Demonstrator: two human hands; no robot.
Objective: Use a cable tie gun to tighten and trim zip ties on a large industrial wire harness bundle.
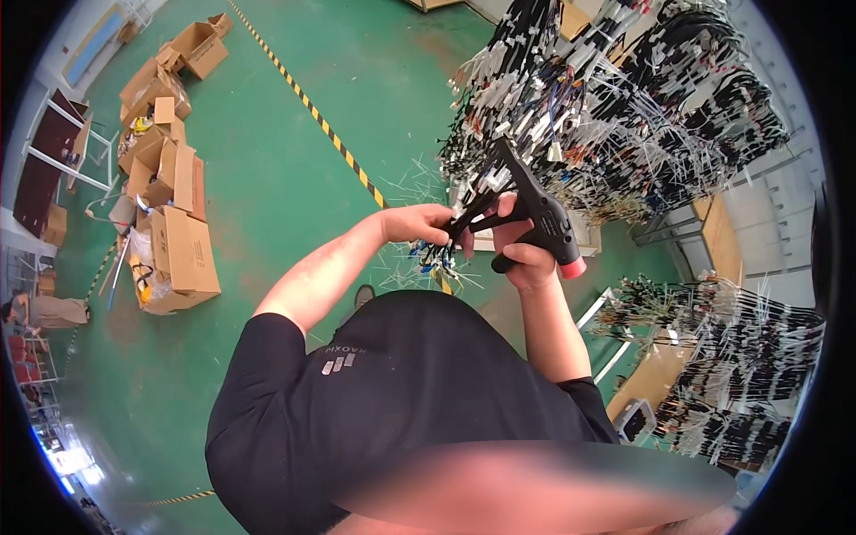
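My right hand [524, 254] is wrapped round the grip of a black cable tie gun [546, 218] with a red rear end. Its narrow nose points up and to the left, against the hanging cables. Just left of the gun, my left hand [421, 223] pinches a bundle of black wire harnesses [456, 223]. Blue and white connectors [437, 260] dangle below that hand. Beyond both hands hangs a dense mass of wire harnesses [544, 116], black with white connectors and pale cable ties. The left fingertips are partly hidden among the wires.
Opened cardboard boxes [183, 254] line the green floor [267, 178] at left. A yellow-black floor stripe [312, 111] runs toward the cables. More harnesses [740, 366] hang at lower right by a wooden board [655, 379]. Another person [58, 311] is at the far left edge.
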